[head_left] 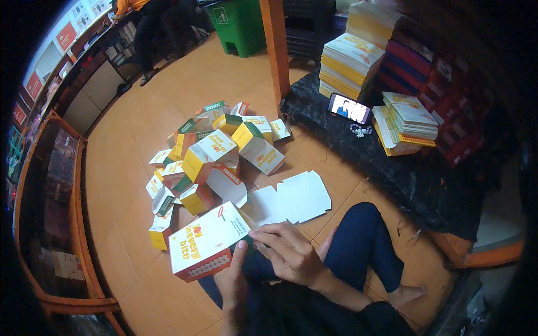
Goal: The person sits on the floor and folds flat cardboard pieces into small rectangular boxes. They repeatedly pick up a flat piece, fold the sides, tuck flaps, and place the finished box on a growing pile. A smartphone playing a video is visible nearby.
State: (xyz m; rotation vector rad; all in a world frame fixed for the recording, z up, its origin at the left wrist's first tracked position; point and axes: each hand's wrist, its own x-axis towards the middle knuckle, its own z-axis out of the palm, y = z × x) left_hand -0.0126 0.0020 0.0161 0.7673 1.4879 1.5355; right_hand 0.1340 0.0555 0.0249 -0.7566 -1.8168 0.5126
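Note:
A folded cardboard box [204, 238], white on top with red and dark green sides, is held tilted above my lap. My left hand [231, 278] grips its near side, the thumb pressed along the edge and the other fingers hidden beneath. With its fingers closed together, my right hand [291, 252] pinches the box's right end at the edge. What the fingertips do inside that end is hidden. Just beyond lies a flat white cardboard blank [297, 197] on the floor, next to a heap of made-up boxes [210, 151] in white, yellow and green.
On a black-covered low platform [314, 117] at the right stand stacks of flat cartons [350, 61], a smaller stack [409, 120] and a lit phone [349, 108]. An orange post [274, 50] rises behind, beside a green bin [238, 28]. Another person [147, 33] stands far left by shelves.

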